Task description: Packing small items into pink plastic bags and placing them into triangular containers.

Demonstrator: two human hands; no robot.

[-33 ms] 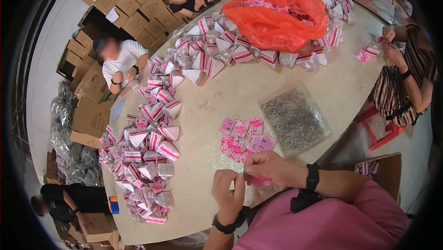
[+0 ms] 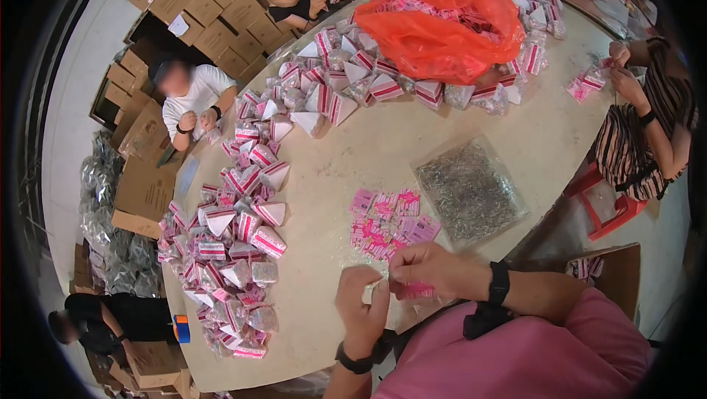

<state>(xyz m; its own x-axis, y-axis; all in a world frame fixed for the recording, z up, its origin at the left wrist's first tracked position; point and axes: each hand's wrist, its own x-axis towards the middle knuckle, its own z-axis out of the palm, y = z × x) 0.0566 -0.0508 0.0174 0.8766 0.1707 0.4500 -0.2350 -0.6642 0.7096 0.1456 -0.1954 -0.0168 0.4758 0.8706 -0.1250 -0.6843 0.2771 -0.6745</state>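
My left hand (image 2: 361, 312) and my right hand (image 2: 433, 269) meet at the near edge of the beige table (image 2: 346, 156). Both pinch a small pink packet (image 2: 418, 292) between their fingertips. What else the left fingers hold is too small to tell. Each wrist wears a black band. Just beyond my hands lies a loose pile of small pink packets (image 2: 387, 224). To its right sits a clear bag of small metal pieces (image 2: 470, 191).
Several pink-and-white pouches (image 2: 236, 252) cover the table's left side and far end, beside an orange plastic bag (image 2: 442, 25). Other people sit around the table: a striped-sleeved person (image 2: 648, 134) at the right and two at the far left. Cardboard boxes (image 2: 199, 1) are stacked behind.
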